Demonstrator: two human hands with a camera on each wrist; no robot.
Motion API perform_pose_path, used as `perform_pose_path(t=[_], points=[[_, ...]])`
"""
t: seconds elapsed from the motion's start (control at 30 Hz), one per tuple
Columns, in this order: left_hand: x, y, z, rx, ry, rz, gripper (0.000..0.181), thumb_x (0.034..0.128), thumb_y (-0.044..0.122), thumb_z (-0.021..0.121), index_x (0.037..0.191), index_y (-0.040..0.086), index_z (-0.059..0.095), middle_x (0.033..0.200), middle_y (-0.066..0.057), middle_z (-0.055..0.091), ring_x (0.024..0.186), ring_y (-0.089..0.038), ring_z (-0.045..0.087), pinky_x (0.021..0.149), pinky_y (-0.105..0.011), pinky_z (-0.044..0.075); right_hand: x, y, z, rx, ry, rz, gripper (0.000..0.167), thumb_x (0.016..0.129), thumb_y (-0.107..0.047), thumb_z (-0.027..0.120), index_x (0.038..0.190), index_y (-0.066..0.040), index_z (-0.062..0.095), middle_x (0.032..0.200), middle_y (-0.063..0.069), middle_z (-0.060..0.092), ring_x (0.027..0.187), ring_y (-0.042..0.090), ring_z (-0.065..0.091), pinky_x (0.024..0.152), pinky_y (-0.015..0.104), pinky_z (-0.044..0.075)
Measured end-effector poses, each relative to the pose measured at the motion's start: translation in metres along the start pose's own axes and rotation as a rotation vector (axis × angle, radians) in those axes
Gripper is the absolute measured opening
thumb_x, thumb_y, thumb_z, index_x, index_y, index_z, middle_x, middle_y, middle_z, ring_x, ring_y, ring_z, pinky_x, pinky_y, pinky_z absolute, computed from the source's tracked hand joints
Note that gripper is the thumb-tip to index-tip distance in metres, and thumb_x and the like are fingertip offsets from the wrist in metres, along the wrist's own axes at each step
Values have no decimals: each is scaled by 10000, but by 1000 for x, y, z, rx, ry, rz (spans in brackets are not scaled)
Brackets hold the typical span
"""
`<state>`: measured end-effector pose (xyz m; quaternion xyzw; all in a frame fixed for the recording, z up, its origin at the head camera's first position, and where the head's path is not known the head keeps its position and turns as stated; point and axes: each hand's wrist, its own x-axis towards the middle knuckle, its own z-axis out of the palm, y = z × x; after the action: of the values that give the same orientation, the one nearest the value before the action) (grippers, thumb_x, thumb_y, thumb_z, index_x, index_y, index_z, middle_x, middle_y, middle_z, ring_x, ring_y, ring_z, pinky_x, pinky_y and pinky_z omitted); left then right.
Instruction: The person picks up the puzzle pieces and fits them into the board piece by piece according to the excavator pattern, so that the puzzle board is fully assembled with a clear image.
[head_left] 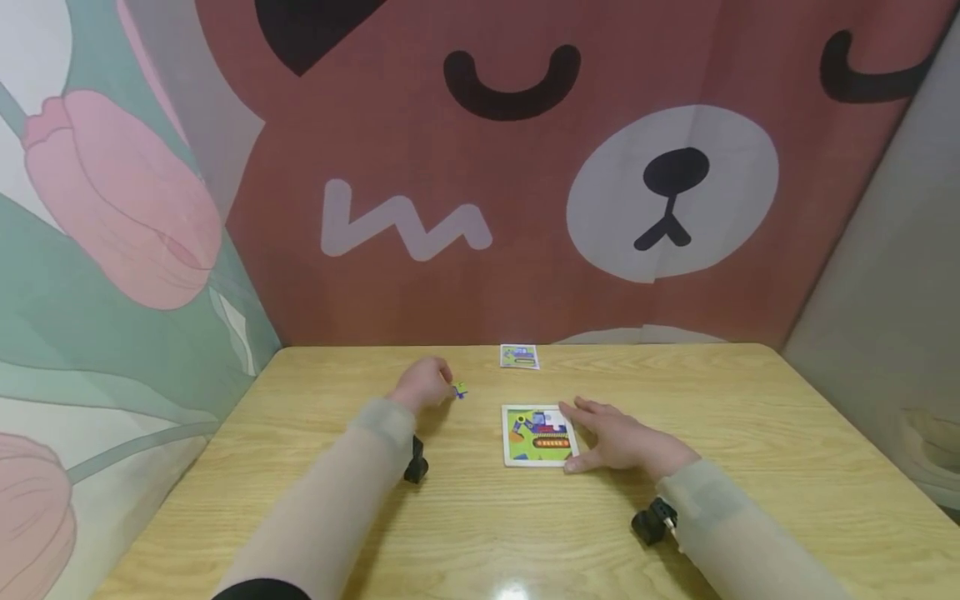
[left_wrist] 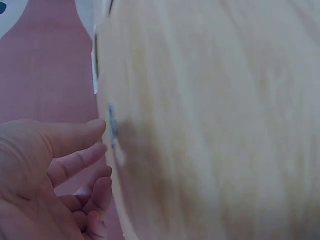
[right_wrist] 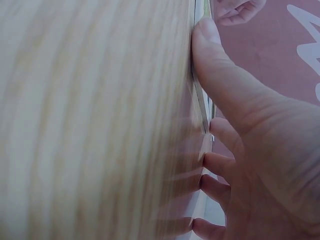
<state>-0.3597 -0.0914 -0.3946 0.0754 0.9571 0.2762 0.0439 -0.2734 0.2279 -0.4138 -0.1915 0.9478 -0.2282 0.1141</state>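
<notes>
A square puzzle board (head_left: 540,463) with a white border lies on the table, its picture an excavator on green. My right hand (head_left: 618,437) rests at the board's right side, fingers spread, with the thumb (right_wrist: 207,45) at the near right corner and the forefinger by the far right corner. The other right fingertips touch the tabletop. To the board's left and farther back, my left hand (head_left: 425,383) holds a small green and blue puzzle piece (head_left: 461,390) at its thumb and fingertips. The left wrist view shows that piece (left_wrist: 112,125) edge-on and blurred, close to the tabletop.
A small picture card (head_left: 520,357) with a similar excavator lies at the back of the wooden table (head_left: 465,533). Behind it stands a wall (head_left: 525,292) with a bear design. Small black cameras (head_left: 416,460) are strapped to both wrists.
</notes>
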Motion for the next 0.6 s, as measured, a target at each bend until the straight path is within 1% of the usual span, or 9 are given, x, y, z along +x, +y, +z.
perform_pose_path(t=[0.03, 0.07, 0.13, 0.23, 0.37, 0.6], points=[[1, 0, 2, 1, 2, -1, 215, 865, 163, 759, 999, 47, 637, 994, -65, 633, 863, -235, 564, 802, -401, 473, 0, 0, 0, 2, 0, 2, 1034, 738, -527, 809, 1549, -119, 314, 1578, 221, 233, 1415, 480, 189, 1082, 650, 191], [1, 0, 4, 4, 4, -2, 237, 859, 174, 768, 999, 43, 630, 943, -57, 619, 865, -236, 562, 805, -400, 471, 0, 0, 0, 3, 0, 3, 1034, 737, -527, 809, 1549, -119, 316, 1578, 220, 234, 1415, 479, 190, 1082, 649, 191], [4, -3, 7, -1, 8, -13, 266, 847, 187, 781, 998, 43, 617, 956, -61, 615, 888, -246, 555, 830, -412, 461, 0, -1, 0, 5, -1, 5, 1032, 739, -525, 809, 1549, -120, 315, 1579, 219, 233, 1416, 479, 188, 1081, 651, 190], [7, -4, 11, -8, 8, -22, 270, 846, 187, 783, 996, 48, 607, 976, -69, 620, 896, -251, 553, 829, -414, 459, 0, -1, 0, 3, 0, 1, 1031, 739, -524, 809, 1548, -116, 316, 1577, 224, 232, 1415, 481, 190, 1079, 654, 192], [8, -2, 12, -10, 4, -10, 238, 850, 158, 773, 976, 50, 603, 982, -77, 622, 881, -245, 553, 811, -404, 467, 0, -1, 0, -6, -1, -1, 1033, 738, -529, 807, 1548, -116, 316, 1577, 224, 233, 1416, 477, 192, 1078, 653, 196], [7, 2, 14, -63, 15, 3, 256, 814, 107, 784, 936, 41, 569, 881, -66, 577, 812, -233, 521, 768, -370, 454, 1, 1, 1, -21, -3, 7, 1027, 741, -541, 799, 1548, -124, 320, 1576, 220, 239, 1414, 471, 204, 1076, 648, 209]])
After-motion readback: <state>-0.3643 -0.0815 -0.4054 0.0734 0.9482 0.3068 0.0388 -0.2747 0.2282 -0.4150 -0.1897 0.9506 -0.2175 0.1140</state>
